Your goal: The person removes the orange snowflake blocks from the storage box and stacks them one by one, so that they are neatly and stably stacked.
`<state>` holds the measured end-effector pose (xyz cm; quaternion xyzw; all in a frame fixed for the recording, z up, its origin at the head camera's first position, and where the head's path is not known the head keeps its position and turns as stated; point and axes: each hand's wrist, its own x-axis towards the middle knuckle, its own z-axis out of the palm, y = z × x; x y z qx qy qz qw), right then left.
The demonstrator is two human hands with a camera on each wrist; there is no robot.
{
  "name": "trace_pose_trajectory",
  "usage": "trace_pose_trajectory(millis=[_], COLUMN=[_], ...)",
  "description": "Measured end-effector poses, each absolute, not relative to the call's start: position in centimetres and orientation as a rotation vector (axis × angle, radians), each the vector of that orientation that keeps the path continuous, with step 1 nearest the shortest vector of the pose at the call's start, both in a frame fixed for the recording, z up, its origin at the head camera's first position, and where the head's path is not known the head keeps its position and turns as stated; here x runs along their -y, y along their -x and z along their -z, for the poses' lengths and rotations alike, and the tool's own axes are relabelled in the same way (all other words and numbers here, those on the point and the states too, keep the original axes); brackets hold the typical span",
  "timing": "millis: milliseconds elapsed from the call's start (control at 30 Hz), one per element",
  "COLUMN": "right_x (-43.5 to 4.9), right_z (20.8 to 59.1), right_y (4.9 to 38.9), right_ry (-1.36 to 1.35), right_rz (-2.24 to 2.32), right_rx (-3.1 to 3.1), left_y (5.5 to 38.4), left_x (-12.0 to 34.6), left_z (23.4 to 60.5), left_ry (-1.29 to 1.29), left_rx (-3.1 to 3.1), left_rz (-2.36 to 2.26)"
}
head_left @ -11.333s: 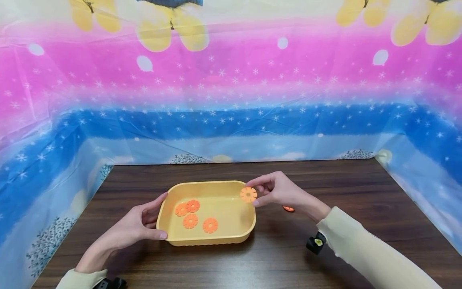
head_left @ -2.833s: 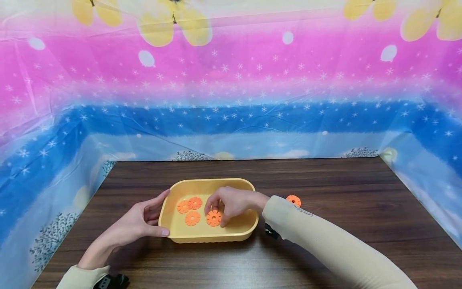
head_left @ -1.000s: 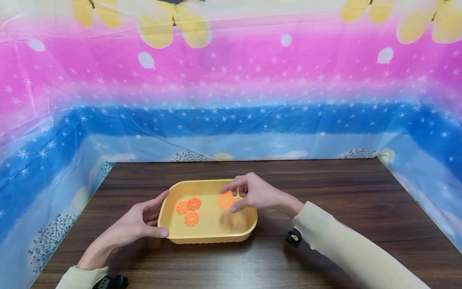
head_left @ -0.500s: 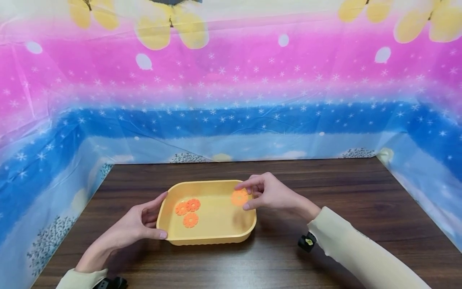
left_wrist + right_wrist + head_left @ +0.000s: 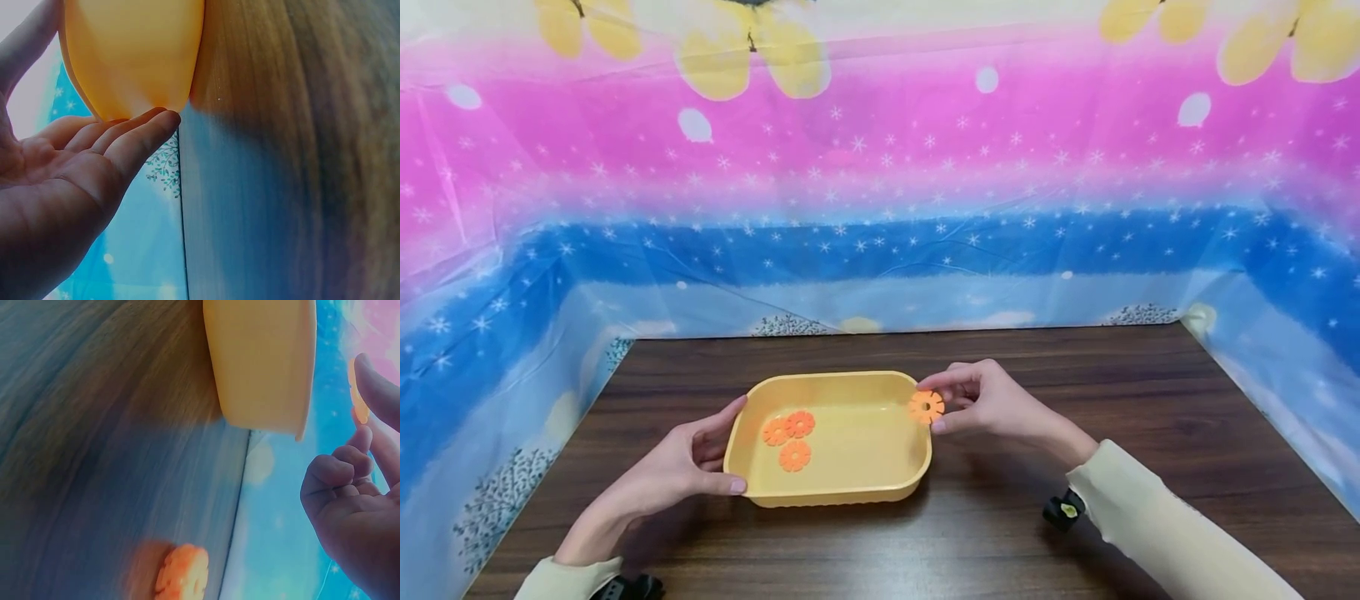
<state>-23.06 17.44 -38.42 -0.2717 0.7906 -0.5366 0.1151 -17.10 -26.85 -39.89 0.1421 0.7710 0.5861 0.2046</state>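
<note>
A yellow rectangular tray [image 5: 850, 502] with rounded corners stands on the table. My left hand [image 5: 677, 467] grips its left end, thumb at the near corner and fingers at the far side; the left wrist view shows those fingers against the tray wall [image 5: 134, 56]. Between thumb and fingertips my right hand [image 5: 992, 400] pinches an orange notched plastic disc [image 5: 927, 407], raised at the tray's right rim. Three similar orange discs [image 5: 794, 456] lie in the left part of the tray, two of them overlapping.
Another orange notched piece [image 5: 182, 574] rests on the table under the right hand, hidden from the head view. Dark wood table [image 5: 880, 550] surrounds the tray. Printed cloth [image 5: 880, 250] encloses the back and sides.
My right hand has lifted one disc out of the tray and carried it right to the rim. Several discs lay in the tray earlier; three lie there now. My left hand keeps its grip.
</note>
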Motion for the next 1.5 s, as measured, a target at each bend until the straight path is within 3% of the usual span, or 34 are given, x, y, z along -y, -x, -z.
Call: trace_pose_trajectory(millis=[933, 1500], right_x=[-26.9, -28.2], right_z=[41.6, 42.6], right_y=[24.4, 24.8], right_ry=[0.591, 0.602], right_rz=[1.429, 1.333], right_rx=[-2.544, -2.528], left_y=[17.3, 17.0], left_x=[26.8, 26.9], left_z=[39.7, 39.9], left_ry=[-0.388, -0.407], left_rx=[-2.179, -2.16], left_rz=[-1.617, -1.634])
